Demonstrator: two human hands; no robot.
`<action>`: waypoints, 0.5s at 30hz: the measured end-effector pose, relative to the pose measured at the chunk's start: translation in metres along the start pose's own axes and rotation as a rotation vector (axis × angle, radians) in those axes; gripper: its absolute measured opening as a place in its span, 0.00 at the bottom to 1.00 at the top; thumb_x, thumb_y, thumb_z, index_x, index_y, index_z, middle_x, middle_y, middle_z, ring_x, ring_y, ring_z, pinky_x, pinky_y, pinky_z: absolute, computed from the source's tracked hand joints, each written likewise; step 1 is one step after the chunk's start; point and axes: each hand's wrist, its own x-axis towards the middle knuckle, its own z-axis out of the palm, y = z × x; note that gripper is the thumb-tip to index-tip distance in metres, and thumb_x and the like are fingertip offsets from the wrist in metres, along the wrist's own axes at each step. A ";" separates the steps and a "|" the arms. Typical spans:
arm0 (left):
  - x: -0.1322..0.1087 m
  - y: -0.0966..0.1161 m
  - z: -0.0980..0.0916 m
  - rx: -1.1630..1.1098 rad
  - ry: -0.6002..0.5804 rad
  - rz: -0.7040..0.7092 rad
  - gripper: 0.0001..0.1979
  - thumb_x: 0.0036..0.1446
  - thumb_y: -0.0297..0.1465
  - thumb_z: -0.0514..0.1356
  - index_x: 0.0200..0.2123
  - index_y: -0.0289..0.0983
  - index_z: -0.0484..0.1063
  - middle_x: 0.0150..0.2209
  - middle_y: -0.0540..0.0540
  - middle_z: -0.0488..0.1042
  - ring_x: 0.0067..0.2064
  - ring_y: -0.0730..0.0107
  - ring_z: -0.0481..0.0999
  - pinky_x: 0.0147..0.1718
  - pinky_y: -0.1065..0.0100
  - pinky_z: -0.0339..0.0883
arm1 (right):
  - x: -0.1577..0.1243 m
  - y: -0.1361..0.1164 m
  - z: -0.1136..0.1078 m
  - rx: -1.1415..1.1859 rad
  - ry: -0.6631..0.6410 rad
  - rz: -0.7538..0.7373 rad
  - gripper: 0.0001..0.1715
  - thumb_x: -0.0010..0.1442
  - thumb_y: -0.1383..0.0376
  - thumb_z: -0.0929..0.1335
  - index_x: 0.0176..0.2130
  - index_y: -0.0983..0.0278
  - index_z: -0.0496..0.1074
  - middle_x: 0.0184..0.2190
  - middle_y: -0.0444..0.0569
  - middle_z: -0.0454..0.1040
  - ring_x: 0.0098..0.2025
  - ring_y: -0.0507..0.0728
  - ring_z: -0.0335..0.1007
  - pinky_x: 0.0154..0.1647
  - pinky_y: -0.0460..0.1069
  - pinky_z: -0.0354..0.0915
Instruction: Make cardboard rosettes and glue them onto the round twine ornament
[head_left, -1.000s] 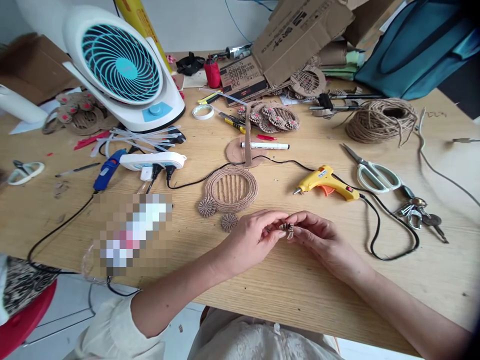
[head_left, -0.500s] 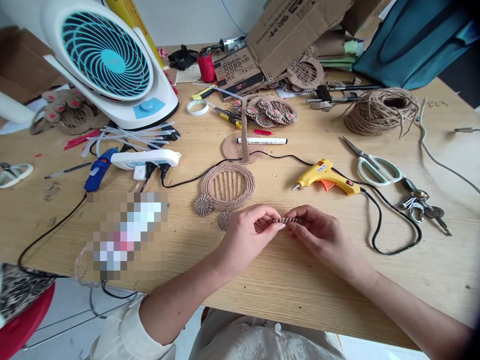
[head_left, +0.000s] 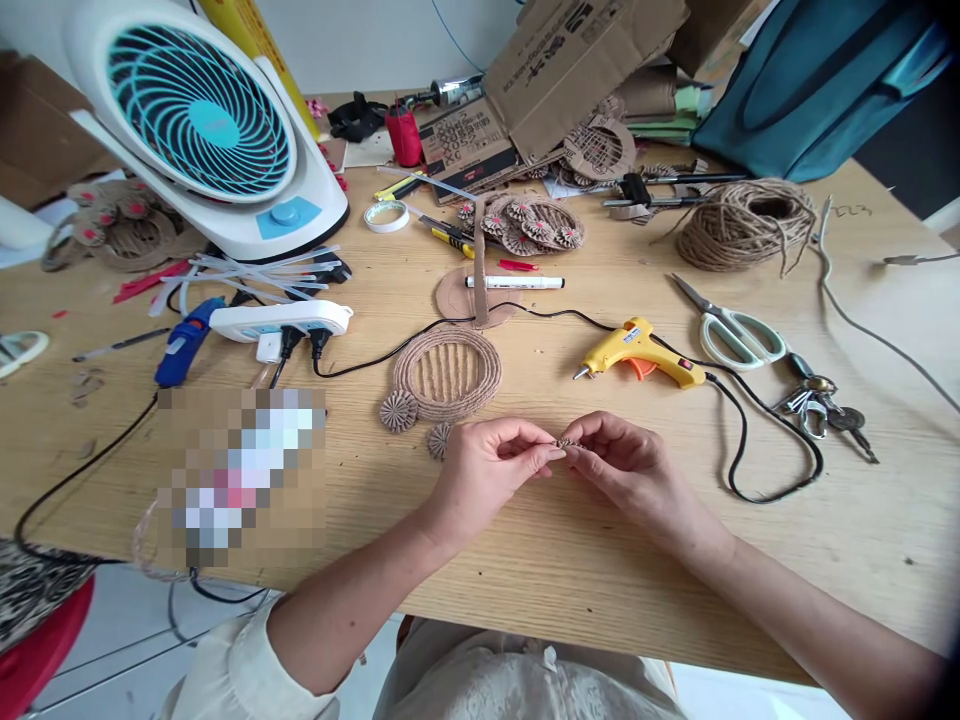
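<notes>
Between my fingertips is a small strip of corrugated cardboard (head_left: 568, 443), mostly hidden by the fingers. My left hand (head_left: 487, 475) pinches its left end, and my right hand (head_left: 637, 475) pinches the right end close by. Just beyond my left hand lie two pleated cardboard rosettes, one rosette (head_left: 398, 411) touching the oval ring and another rosette (head_left: 439, 440) partly behind my knuckles. The oval ring (head_left: 491, 375) is wound from brown cord, with strands across its middle. A yellow glue gun (head_left: 637, 350) rests on the table, right of the ring.
Scissors (head_left: 739, 335), keys (head_left: 821, 405) and a ball of twine (head_left: 746, 225) lie to the right. Black cables cross the table. A white marker (head_left: 515, 283) lies on a cardboard disc (head_left: 454, 298). At left stand a fan (head_left: 217, 130), a power strip (head_left: 281, 318) and a blue glue gun (head_left: 187, 345).
My fingertips have drawn closer together, and less of the cardboard strip shows between them. The whole view has shifted slightly; the objects on the table stay in place.
</notes>
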 end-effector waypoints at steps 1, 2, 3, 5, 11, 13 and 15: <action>0.000 0.000 0.001 -0.011 0.002 -0.001 0.03 0.55 0.29 0.68 0.31 0.35 0.81 0.29 0.48 0.82 0.28 0.74 0.80 0.29 0.75 0.76 | 0.000 0.001 0.000 0.017 0.008 -0.003 0.16 0.57 0.53 0.74 0.34 0.62 0.73 0.27 0.44 0.74 0.28 0.51 0.66 0.29 0.47 0.62; 0.000 0.000 0.001 -0.022 0.005 -0.007 0.02 0.54 0.28 0.68 0.32 0.35 0.81 0.29 0.48 0.82 0.28 0.74 0.81 0.29 0.75 0.76 | 0.000 0.001 0.000 0.023 0.010 -0.002 0.16 0.57 0.53 0.75 0.34 0.62 0.74 0.27 0.44 0.74 0.28 0.51 0.67 0.29 0.47 0.63; 0.000 0.001 0.002 -0.033 0.007 -0.019 0.02 0.54 0.28 0.68 0.32 0.35 0.81 0.29 0.48 0.82 0.28 0.74 0.81 0.29 0.75 0.76 | 0.000 0.001 -0.001 0.020 0.009 0.004 0.15 0.57 0.53 0.75 0.34 0.62 0.74 0.27 0.45 0.74 0.29 0.51 0.67 0.29 0.47 0.63; 0.001 0.003 0.001 -0.051 0.008 -0.045 0.03 0.54 0.28 0.68 0.32 0.34 0.81 0.29 0.48 0.82 0.28 0.74 0.81 0.29 0.76 0.76 | 0.001 0.001 -0.001 0.011 -0.003 0.019 0.15 0.57 0.54 0.75 0.34 0.63 0.76 0.27 0.45 0.75 0.29 0.51 0.68 0.30 0.47 0.64; 0.002 0.004 -0.001 -0.109 -0.017 -0.109 0.04 0.53 0.27 0.68 0.33 0.33 0.81 0.29 0.48 0.82 0.29 0.75 0.81 0.31 0.77 0.76 | 0.004 0.001 -0.001 0.071 -0.014 0.013 0.14 0.57 0.55 0.75 0.33 0.63 0.75 0.27 0.45 0.76 0.29 0.50 0.70 0.31 0.46 0.67; 0.002 0.001 0.000 -0.126 -0.035 -0.114 0.04 0.54 0.27 0.68 0.34 0.33 0.82 0.29 0.47 0.82 0.29 0.75 0.81 0.31 0.77 0.77 | 0.004 0.001 0.001 0.099 -0.012 0.017 0.14 0.56 0.55 0.76 0.33 0.62 0.74 0.26 0.45 0.76 0.29 0.51 0.72 0.31 0.46 0.68; 0.002 -0.002 0.001 -0.127 -0.054 -0.109 0.04 0.55 0.28 0.68 0.34 0.33 0.82 0.29 0.47 0.82 0.30 0.74 0.81 0.32 0.76 0.77 | 0.004 0.000 0.002 0.120 -0.016 0.022 0.15 0.55 0.55 0.77 0.32 0.62 0.73 0.27 0.45 0.77 0.30 0.52 0.74 0.32 0.47 0.70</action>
